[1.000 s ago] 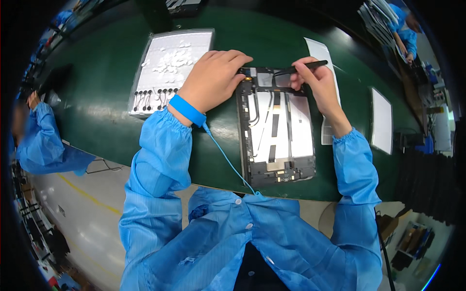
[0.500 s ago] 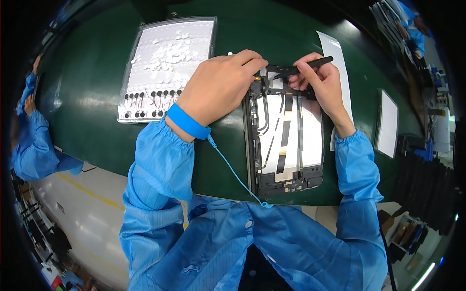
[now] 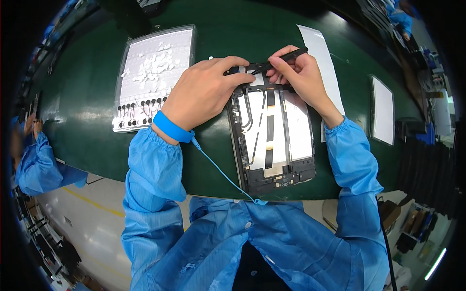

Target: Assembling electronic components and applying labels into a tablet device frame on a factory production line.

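An opened tablet [image 3: 252, 140] lies on the green bench, its black frame, pale inner panel and dark flat cables exposed. My left hand [image 3: 204, 89], wearing a blue wrist strap [image 3: 171, 128], grips the tablet's upper left corner, with the index finger along the far edge and the thumb lower down. The other left fingers are mostly hidden. Black tweezers [image 3: 291, 55] are held between the fingers of my right hand [image 3: 303, 77] over the tablet's upper end. Their tips reach close to my left thumb; whether they pinch anything is too small to tell.
To the left stands a clear tray [image 3: 116, 111] with loose white discs and rows of small black round parts on wires. A white sheet [image 3: 323, 58] lies right of the tablet, and a white panel [image 3: 383, 111] farther right. Another person's blue sleeve [image 3: 41, 162] shows far left.
The whole view has shifted, so the bench things appear farther left. My left thumb has parted from the index finger and come down beside the tweezer tips. The tweezers stay in my right hand.
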### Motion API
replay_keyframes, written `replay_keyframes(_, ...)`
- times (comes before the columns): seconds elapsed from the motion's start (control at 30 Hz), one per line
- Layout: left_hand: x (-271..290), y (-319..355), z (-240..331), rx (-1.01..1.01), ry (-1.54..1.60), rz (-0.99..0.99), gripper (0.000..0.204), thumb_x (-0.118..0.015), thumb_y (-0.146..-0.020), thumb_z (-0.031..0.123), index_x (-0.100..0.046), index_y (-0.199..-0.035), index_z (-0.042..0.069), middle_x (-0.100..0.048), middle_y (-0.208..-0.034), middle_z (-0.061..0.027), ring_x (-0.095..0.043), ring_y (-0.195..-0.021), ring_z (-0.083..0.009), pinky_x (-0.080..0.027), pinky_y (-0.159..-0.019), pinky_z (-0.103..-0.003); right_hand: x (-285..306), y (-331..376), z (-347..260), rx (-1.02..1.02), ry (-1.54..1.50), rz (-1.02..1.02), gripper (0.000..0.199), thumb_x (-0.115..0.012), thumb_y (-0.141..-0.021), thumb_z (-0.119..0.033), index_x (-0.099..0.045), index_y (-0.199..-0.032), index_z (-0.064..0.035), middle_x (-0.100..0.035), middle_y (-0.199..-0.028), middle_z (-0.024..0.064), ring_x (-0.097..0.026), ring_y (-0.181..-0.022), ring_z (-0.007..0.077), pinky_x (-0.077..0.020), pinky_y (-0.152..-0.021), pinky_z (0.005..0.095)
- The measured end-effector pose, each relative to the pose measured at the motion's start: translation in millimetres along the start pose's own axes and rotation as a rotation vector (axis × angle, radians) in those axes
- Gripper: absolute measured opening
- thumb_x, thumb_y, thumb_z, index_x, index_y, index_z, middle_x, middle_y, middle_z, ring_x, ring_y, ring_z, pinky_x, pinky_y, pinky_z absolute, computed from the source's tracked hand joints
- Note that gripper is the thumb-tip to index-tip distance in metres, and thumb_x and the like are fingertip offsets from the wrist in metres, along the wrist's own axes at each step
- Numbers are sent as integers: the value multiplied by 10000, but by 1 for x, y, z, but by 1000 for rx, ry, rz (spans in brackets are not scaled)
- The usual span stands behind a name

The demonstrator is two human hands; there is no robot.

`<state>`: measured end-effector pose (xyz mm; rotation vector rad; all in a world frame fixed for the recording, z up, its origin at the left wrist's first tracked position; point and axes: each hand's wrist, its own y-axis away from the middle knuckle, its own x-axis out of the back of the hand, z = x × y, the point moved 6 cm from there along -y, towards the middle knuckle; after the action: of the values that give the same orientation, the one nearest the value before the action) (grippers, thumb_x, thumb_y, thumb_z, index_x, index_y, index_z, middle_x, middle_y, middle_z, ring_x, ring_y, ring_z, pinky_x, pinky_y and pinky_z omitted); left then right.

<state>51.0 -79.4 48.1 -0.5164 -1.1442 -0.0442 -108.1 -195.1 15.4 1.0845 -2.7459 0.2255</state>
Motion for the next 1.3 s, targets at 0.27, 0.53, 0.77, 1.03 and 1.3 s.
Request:
replay_keyframes(0.27, -3, 2, 2, -41, -22, -4, 356, -566, -865, -34, -732, -1113, 160, -635, -1221, -67, -640, -1032, -289, -535, -892, -380, 0, 2, -4, 89, -4, 69, 182, -621, -984, -168, -596, -1068, -8, -704, -861, 106, -682, -738, 106, -502, -608, 193)
replay_keyframes(0.53, -5, -5, 4, -10, -44, 6, 394, -497, -894, -74, -695, -1164, 132, -602, -1261, -92, -617, -1101, -304, -521, -927, -367, 90, 46, -41, 347, 77, 148, 222, -627, -983, -198, -613, -1103, -11, -716, -895, 120, -686, -753, 132, -507, -633, 232)
replay_keyframes(0.77, -41, -56, 89, -319, 214, -151, 333, -545, -927, 63, -681, -1217, 153, -487, -1412, -187, -503, -1254, -369, -415, -1054, -443, 181, 125, 49, 52, -10, 355, 285, -636, -977, -276, -656, -1085, -14, -704, -862, 94, -626, -666, 96, -485, -590, 215)
replay_keyframes(1.03, -103, -74, 138, -401, 44, -374, 384, -486, -988, 333, -628, -1334, 246, -424, -1504, -174, -389, -1379, -390, -250, -1159, -522, 161, 133, 42, 36, 18, 142, 252, -647, -968, -285, -669, -999, -35, -701, -820, 42, -616, -644, 66, -461, -541, 197)
replay_keyframes(1.3, -107, -78, 147, -400, 7, -403, 390, -463, -989, 308, -624, -1338, 246, -426, -1504, -173, -382, -1389, -384, -258, -1159, -518, 165, 141, 51, -17, 61, 112, 192, -640, -973, -226, -647, -992, -35, -690, -797, 37, -606, -648, 57, -462, -564, 192)
